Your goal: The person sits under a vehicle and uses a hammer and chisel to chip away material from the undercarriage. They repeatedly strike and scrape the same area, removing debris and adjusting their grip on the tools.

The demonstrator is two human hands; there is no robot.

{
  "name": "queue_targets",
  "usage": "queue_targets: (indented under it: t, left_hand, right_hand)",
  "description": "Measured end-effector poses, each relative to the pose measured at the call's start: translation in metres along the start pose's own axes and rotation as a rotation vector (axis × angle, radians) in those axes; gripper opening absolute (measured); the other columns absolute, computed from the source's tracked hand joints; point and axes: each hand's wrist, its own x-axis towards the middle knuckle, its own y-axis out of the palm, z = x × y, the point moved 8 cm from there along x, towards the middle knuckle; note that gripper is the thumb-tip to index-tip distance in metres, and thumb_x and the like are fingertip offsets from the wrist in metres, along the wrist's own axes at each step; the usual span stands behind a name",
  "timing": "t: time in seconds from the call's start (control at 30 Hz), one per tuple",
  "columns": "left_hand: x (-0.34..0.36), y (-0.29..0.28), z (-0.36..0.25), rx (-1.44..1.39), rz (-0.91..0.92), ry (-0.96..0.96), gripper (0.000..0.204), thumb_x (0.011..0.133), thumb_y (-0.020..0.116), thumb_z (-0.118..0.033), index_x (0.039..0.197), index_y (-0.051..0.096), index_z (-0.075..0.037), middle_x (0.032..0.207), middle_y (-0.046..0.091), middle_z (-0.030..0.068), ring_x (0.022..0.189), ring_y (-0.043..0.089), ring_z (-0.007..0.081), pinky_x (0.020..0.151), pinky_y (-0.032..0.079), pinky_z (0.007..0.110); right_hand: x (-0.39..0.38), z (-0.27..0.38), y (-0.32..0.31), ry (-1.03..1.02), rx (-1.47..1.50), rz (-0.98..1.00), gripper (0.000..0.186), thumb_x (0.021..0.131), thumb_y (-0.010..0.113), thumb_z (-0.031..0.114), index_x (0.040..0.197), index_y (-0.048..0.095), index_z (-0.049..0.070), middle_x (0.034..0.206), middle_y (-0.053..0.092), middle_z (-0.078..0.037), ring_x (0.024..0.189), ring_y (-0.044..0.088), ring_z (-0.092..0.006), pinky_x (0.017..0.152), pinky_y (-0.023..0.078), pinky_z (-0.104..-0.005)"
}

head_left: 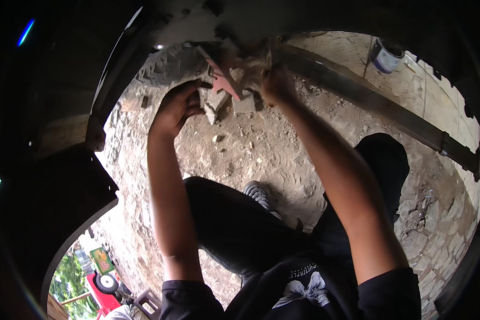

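Note:
A red, angular metal piece [226,84] stands among broken grey concrete blocks [244,103] below a dark overhead structure. My left hand [180,106] is at its left side, palm turned inward, fingers apart and partly bent. One fingertip comes close to the red metal; whether it touches, I cannot tell. To the right of the piece, my right hand [277,86] is closed in a fist, smeared a little by motion. A narrow upright shape shows above that fist, too dim to name. Shadow hides the upper end of the red metal.
Behind the blocks is a dark treaded tyre [162,66]. A long dark metal beam [368,96] slants down to the right. Beyond it stands a paint bucket [385,56]. Dark curved panels hang close overhead and left. My grey shoe [260,196] rests on rough, stony dirt.

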Motion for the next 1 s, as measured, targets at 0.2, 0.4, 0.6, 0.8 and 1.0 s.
queue_targets:
  t: [0.2,0.4,0.6,0.8,1.0]
  left_hand:
    - [0.0,0.005,-0.01,-0.043,0.063,0.078,0.034,0.103,0.06,-0.028,0.12,0.067,0.0,0.068,0.029,-0.0084,0.058,0.033,0.0034,0.063,0.047,0.025]
    - [-0.005,0.0,-0.008,0.023,-0.016,0.02,0.031,0.103,0.059,-0.028,0.116,0.069,-0.002,0.069,0.029,-0.0083,0.056,0.032,0.0037,0.065,0.049,0.024]
    - [-0.011,-0.025,-0.007,-0.015,-0.078,0.027,0.029,0.103,0.059,-0.025,0.113,0.069,0.0,0.07,0.029,-0.0079,0.057,0.03,0.0038,0.057,0.039,0.022]
    - [0.001,0.007,-0.02,-0.053,0.06,0.092,0.027,0.104,0.058,-0.024,0.115,0.068,-0.001,0.07,0.031,-0.008,0.058,0.032,0.0037,0.058,0.041,0.022]
    - [-0.013,0.015,-0.017,-0.092,-0.007,0.111,0.022,0.101,0.064,-0.024,0.112,0.067,-0.005,0.07,0.036,-0.0075,0.057,0.037,0.0048,0.061,0.048,0.025]
  right_hand:
    - [0.021,0.029,-0.001,0.043,-0.177,0.357,0.026,0.091,0.06,0.014,0.08,0.076,-0.003,0.102,0.073,-0.026,0.089,0.076,-0.029,0.086,0.061,-0.0426]
    - [0.029,-0.001,0.013,-0.08,-0.101,0.214,0.033,0.099,0.053,0.022,0.107,0.069,-0.006,0.105,0.07,-0.031,0.096,0.072,-0.0382,0.089,0.058,-0.048]
    - [-0.067,0.005,0.008,0.306,0.082,0.21,0.05,0.106,0.049,0.041,0.131,0.037,0.0,0.1,0.069,-0.036,0.093,0.071,-0.0493,0.076,0.059,-0.0554]
    - [0.007,0.002,0.025,0.06,0.012,0.139,0.049,0.105,0.051,0.036,0.128,0.047,-0.007,0.106,0.067,-0.037,0.089,0.072,-0.0473,0.073,0.061,-0.05]
    - [0.02,0.029,0.011,0.214,0.197,0.392,0.049,0.104,0.049,0.029,0.131,0.049,-0.011,0.106,0.069,-0.031,0.083,0.075,-0.0396,0.069,0.063,-0.0451]
